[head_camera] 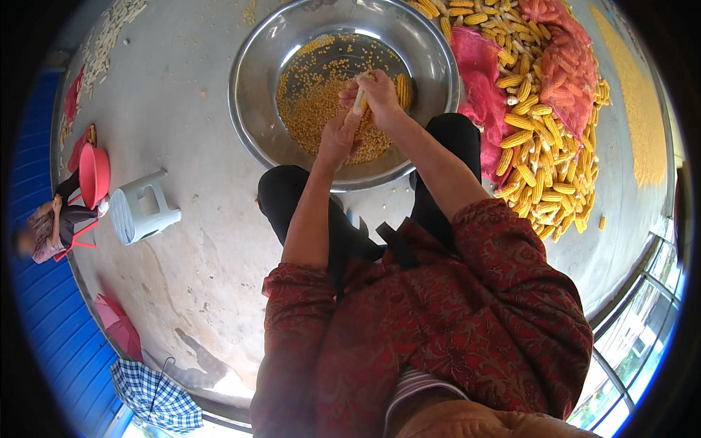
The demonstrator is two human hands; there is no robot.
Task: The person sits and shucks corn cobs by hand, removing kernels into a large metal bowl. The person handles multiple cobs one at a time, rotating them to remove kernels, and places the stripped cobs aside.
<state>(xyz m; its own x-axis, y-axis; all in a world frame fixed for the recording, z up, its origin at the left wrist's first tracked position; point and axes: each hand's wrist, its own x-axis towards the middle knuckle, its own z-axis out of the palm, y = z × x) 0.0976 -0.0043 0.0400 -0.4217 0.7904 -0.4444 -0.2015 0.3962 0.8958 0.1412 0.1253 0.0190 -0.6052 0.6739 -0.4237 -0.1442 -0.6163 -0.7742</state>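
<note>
Both my hands grip one partly shelled corn cob point(360, 101) above a wide stainless steel basin point(252, 98). My left hand point(338, 137) holds its lower end, thumb along the pale bare side. Around the upper end is my right hand point(379, 97), fingers curled. Yellow kernels still show on the cob's right side, partly hidden by my hands. Loose corn kernels point(306, 115) cover much of the basin's bottom, thickest on the near side. An unshelled corn ear point(403, 92) rests in the basin, right of my right hand.
Right of the basin lies a big heap of corn ears point(539, 164) with red mesh sacks point(569, 71). Kernels are spread point(638, 109) farther right. At left are a plastic stool point(143, 211), a seated person point(52, 224), a pink basin point(94, 175), bare cobs point(107, 44) and a checked umbrella point(156, 394).
</note>
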